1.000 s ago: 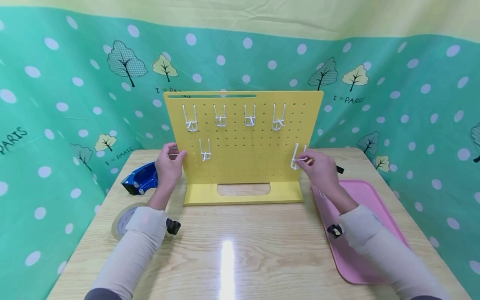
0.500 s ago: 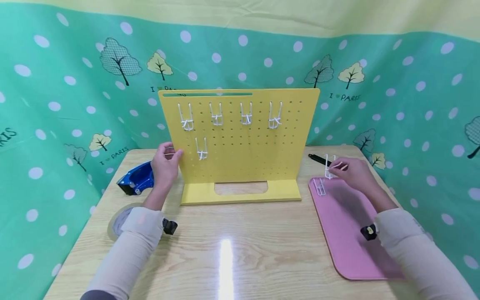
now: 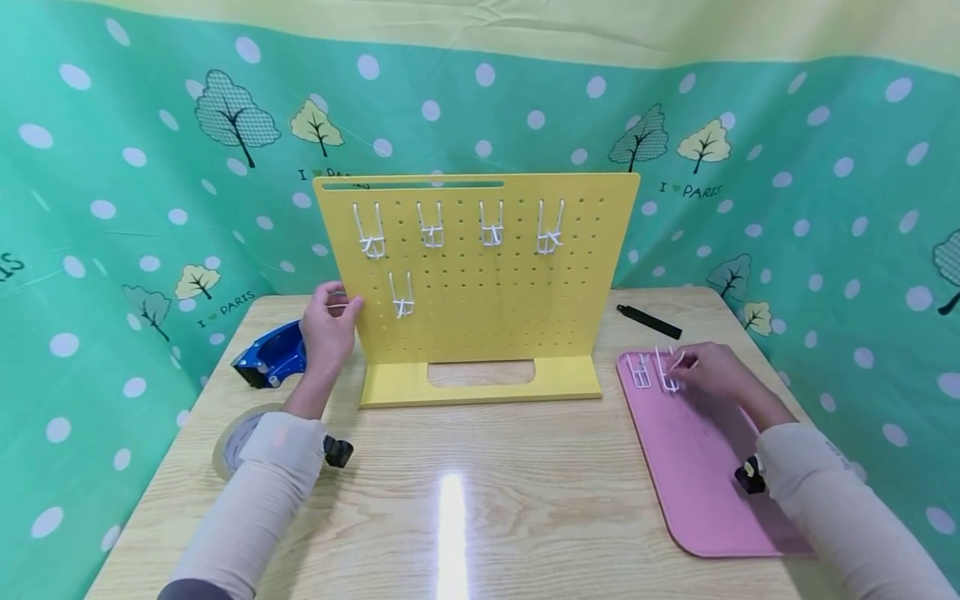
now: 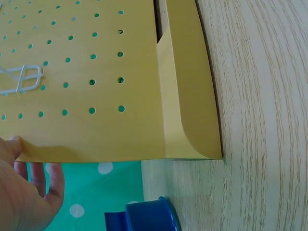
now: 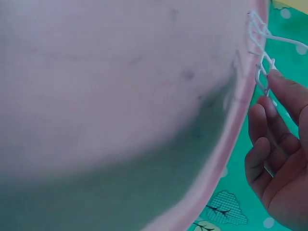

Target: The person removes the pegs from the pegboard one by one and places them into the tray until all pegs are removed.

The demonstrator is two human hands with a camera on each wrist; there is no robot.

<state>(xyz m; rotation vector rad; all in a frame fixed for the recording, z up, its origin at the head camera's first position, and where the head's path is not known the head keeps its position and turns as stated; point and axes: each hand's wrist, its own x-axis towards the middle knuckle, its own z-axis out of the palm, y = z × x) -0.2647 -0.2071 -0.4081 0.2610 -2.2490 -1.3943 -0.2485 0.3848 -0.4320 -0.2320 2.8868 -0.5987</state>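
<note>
My left hand (image 3: pixel 327 329) grips the left edge of a yellow pegboard (image 3: pixel 495 321), thumb on the front and fingers behind, as the left wrist view also shows. White wire hooks hang on the board, several along the top and one lower left (image 3: pixel 402 298). Over the far end of a pink tray (image 3: pixel 697 492), my right hand (image 3: pixel 716 373) pinches a white wire hook (image 3: pixel 665 372) between thumb and fingers. Beside it on the tray lies another wire hook (image 3: pixel 639 372). The right wrist view has the held hook (image 5: pixel 262 77) at the tray's rim.
A blue tape dispenser (image 3: pixel 277 354) sits left of the board, behind my left forearm. Partly under that sleeve is a roll of tape (image 3: pixel 228 442). Behind the tray lies a black pen-like object (image 3: pixel 648 321). A green dotted curtain (image 3: pixel 450 108) surrounds the table.
My right hand has carried the wire hook from the board's lower right, rightward and down to the pink tray. My left hand keeps its grip on the board's edge.
</note>
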